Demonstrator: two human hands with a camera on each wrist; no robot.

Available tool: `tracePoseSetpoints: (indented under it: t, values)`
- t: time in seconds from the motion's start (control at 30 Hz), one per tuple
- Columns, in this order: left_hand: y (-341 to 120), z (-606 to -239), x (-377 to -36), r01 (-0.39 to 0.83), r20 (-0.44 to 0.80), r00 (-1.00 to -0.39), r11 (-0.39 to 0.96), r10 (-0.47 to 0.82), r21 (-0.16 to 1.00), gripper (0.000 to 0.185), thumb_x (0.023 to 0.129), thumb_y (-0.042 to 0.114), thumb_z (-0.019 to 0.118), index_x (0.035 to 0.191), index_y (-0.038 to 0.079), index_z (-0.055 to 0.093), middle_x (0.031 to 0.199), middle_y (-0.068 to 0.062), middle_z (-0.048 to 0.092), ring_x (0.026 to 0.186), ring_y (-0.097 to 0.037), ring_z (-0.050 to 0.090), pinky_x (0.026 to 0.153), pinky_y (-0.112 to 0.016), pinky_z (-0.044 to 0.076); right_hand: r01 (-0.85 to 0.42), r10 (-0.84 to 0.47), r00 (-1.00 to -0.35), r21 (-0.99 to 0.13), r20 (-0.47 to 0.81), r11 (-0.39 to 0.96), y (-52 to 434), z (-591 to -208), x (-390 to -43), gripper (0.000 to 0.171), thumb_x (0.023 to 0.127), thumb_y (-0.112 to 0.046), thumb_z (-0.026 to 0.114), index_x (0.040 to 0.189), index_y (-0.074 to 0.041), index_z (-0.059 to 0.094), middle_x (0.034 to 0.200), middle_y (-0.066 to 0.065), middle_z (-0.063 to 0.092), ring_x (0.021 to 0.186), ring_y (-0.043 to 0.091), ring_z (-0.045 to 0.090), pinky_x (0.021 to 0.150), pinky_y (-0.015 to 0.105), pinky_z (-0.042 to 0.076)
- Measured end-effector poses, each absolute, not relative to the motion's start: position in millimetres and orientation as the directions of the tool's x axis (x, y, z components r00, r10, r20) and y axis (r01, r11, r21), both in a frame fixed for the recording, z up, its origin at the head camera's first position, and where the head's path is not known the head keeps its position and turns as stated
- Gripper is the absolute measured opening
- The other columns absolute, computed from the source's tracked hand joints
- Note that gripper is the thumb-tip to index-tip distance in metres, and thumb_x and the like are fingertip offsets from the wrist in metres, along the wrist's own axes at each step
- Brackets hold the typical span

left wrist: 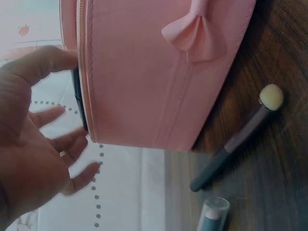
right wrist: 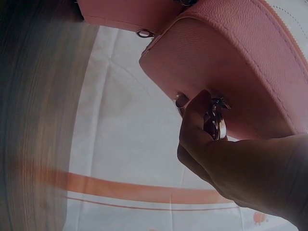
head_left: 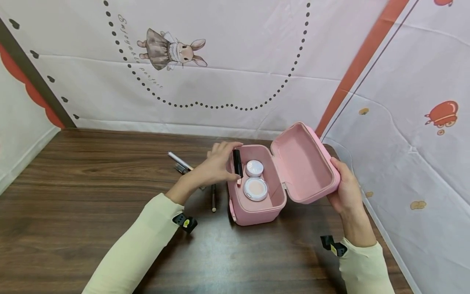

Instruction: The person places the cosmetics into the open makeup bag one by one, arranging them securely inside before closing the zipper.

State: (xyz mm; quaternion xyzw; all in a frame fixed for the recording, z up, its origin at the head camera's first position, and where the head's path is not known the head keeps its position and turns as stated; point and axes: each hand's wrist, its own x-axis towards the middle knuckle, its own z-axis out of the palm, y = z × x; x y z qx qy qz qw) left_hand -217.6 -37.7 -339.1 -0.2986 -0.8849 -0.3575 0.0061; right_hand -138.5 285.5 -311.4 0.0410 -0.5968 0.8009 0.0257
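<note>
A pink vanity case (head_left: pixel 257 217) stands on the table with its lid (head_left: pixel 302 163) swung up to the right. My left hand (head_left: pixel 216 165) pinches a black cosmetic tube (head_left: pixel 237 161) by its two ends, thumb at the near end and fingers at the far one. The tube lies along the case's left inner wall, near the rim. Beside it in the case are a small white round container (head_left: pixel 254 168) and a round compact (head_left: pixel 255 188). My right hand (head_left: pixel 346 190) holds the lid, with fingers curled round its metal handle (right wrist: pixel 219 122) in the right wrist view.
Left of the case lie a makeup brush (left wrist: pixel 236 137), a white pen-like stick (head_left: pixel 180 160) and a clear-capped tube (left wrist: pixel 214 214). A bow (left wrist: pixel 197 36) sticks out from the case's side. Printed cloth (head_left: pixel 227 90) hangs behind the wooden table (head_left: pixel 92 183) and along its right.
</note>
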Motion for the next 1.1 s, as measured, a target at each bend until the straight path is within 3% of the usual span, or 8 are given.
tracePoseSetpoints:
  t: [0.13,0.27,0.4,0.63,0.87,1.1]
  values:
    - [-33,-333,-215,0.516,0.216,-0.849,0.67,0.481,0.534,0.091,0.067,0.026,0.082,0.143,0.011,0.036,0.132,-0.015,0.046,0.117,-0.033,0.033,0.085,-0.048,0.03,-0.09,-0.002,-0.996,-0.954,0.094,-0.286,286,-312,-138,0.034,0.103,-0.029,0.04,0.113,-0.004,0.06,0.097,0.006,0.065,0.08,0.017,0.064,0.066,0.029,0.054]
    - [-31,-330,-213,0.489,0.183,-0.868,0.728,0.462,0.48,0.092,0.067,0.03,0.082,0.145,0.012,0.035,0.133,-0.013,0.046,0.117,-0.032,0.037,0.088,-0.049,0.032,-0.09,-0.006,-0.995,-0.95,0.097,-0.3,287,-312,-138,0.034,0.103,-0.028,0.04,0.114,-0.004,0.061,0.097,0.006,0.065,0.081,0.017,0.065,0.066,0.029,0.054]
    - [-27,-329,-214,0.456,0.13,-0.881,0.743,0.455,0.49,0.089,0.068,0.029,0.08,0.144,0.011,0.037,0.133,-0.012,0.045,0.117,-0.032,0.043,0.091,-0.054,0.038,-0.091,-0.017,-0.995,-0.947,0.101,-0.308,288,-312,-138,0.036,0.103,-0.028,0.039,0.117,-0.003,0.062,0.097,0.006,0.067,0.081,0.017,0.066,0.067,0.029,0.055]
    - [-21,-327,-215,0.374,0.037,-0.912,0.792,0.408,0.483,0.091,0.066,0.027,0.08,0.143,0.008,0.035,0.137,-0.011,0.037,0.111,-0.034,0.051,0.08,-0.05,0.047,-0.089,0.002,-0.996,-0.947,0.093,-0.31,286,-313,-138,0.032,0.102,-0.029,0.042,0.108,-0.006,0.063,0.093,0.005,0.065,0.078,0.016,0.064,0.064,0.027,0.053]
    - [-19,-326,-214,0.304,-0.011,-0.93,0.784,0.368,0.541,0.092,0.067,0.02,0.081,0.144,0.01,0.032,0.142,-0.011,0.03,0.104,-0.033,0.055,0.077,-0.05,0.048,-0.087,0.002,-0.996,-0.948,0.091,-0.306,284,-313,-139,0.032,0.102,-0.03,0.042,0.107,-0.006,0.062,0.093,0.004,0.064,0.079,0.016,0.062,0.064,0.027,0.051]
    - [-17,-328,-212,0.312,-0.002,-0.932,0.807,0.362,0.501,0.098,0.065,0.022,0.084,0.146,0.01,0.03,0.143,-0.01,0.029,0.108,-0.035,0.054,0.077,-0.05,0.049,-0.078,-0.011,-0.996,-0.945,0.086,-0.319,283,-313,-140,0.03,0.102,-0.03,0.043,0.106,-0.007,0.063,0.095,0.004,0.064,0.081,0.015,0.062,0.066,0.027,0.05]
